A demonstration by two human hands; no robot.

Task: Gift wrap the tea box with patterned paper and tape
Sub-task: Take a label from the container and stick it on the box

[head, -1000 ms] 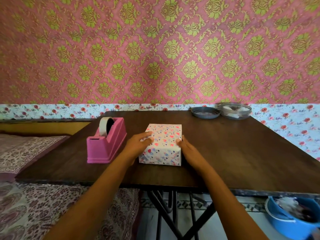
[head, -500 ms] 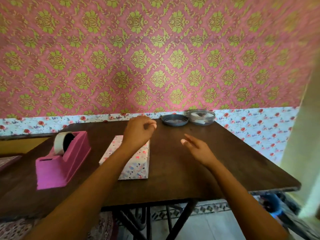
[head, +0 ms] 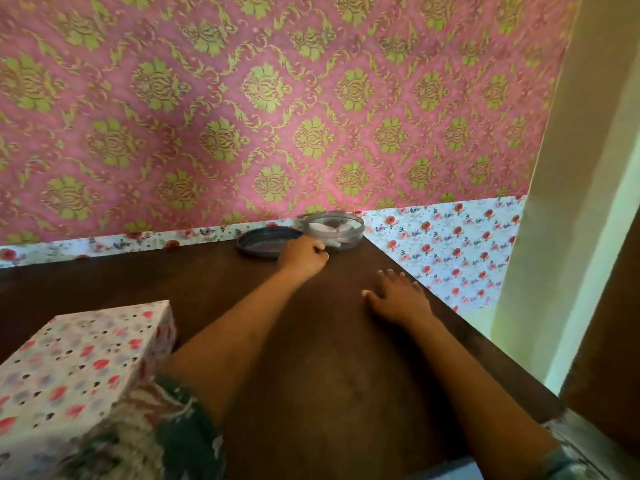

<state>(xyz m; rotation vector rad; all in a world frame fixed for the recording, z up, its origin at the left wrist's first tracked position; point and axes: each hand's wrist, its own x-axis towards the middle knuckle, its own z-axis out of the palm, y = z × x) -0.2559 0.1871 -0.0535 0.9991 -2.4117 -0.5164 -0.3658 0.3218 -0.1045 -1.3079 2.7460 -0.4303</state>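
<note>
The tea box, wrapped in white paper with red and blue hearts, lies on the dark wooden table at the lower left, and no hand touches it. My left hand is stretched to the far right corner with its fingers curled, between a grey lid and a clear round container. I see nothing held in it. My right hand rests flat on the table near the right edge, fingers apart. The tape dispenser is out of view.
The clear container holds white bits and stands against the pink patterned wall. The table's right edge runs diagonally beside my right hand, with flowered wallpaper and a pale door frame beyond it.
Both hands have left the wrapped box. My left hand has reached forward and right to the lid and container, and my right hand has settled flat on the table. The view swung right, dropping the tape dispenser.
</note>
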